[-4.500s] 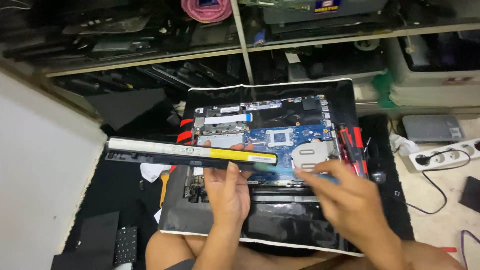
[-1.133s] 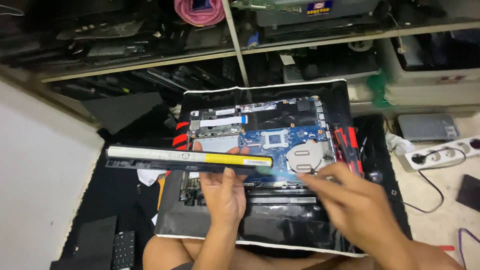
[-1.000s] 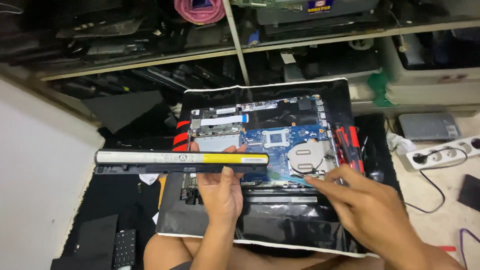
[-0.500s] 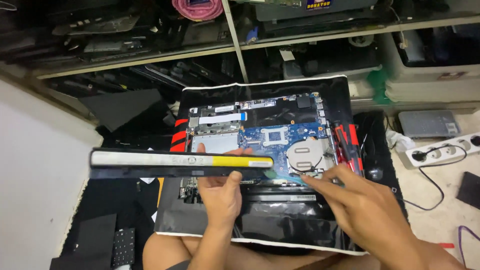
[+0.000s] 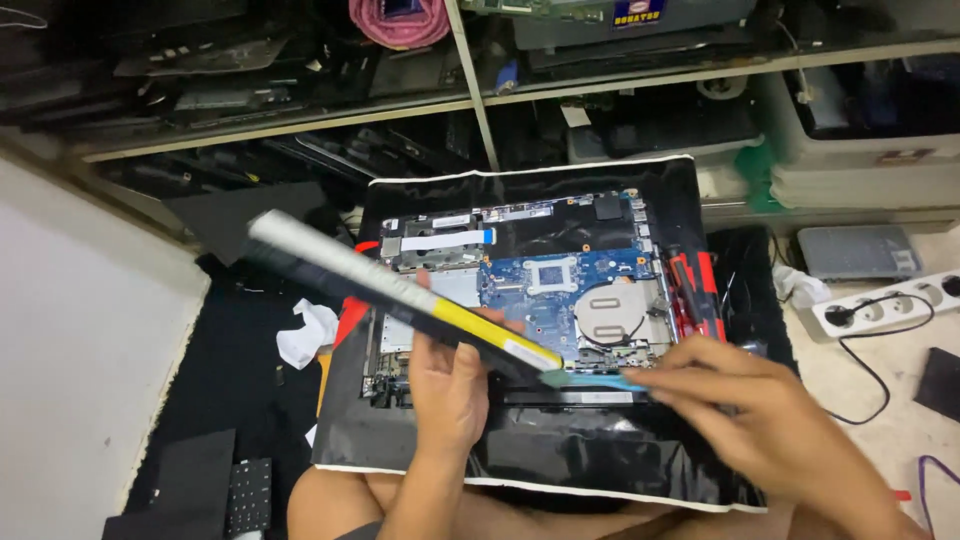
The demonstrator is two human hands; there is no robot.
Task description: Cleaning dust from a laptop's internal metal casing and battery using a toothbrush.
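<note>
My left hand point(image 5: 448, 385) grips a long black laptop battery point(image 5: 395, 295) with a white and yellow label, held tilted, its left end raised. My right hand point(image 5: 760, 415) holds a thin blue pry tool point(image 5: 592, 380), whose tip touches the battery's right end. Below both lies an opened laptop point(image 5: 520, 290) with its blue mainboard point(image 5: 545, 290) and round fan point(image 5: 612, 315) exposed, resting on a black mat point(image 5: 560, 460) across my knees.
A red-handled screwdriver set point(image 5: 695, 290) lies right of the laptop. A white power strip point(image 5: 880, 305) with a black plug sits at the far right. Crumpled white tissue point(image 5: 305, 335) lies left. Shelves point(image 5: 300, 110) of laptop parts stand behind; a white panel point(image 5: 80, 360) is at left.
The battery was held level over the laptop; its left end has now swung up and toward the back. My right hand moved left and brought the blue tool to the battery's right end.
</note>
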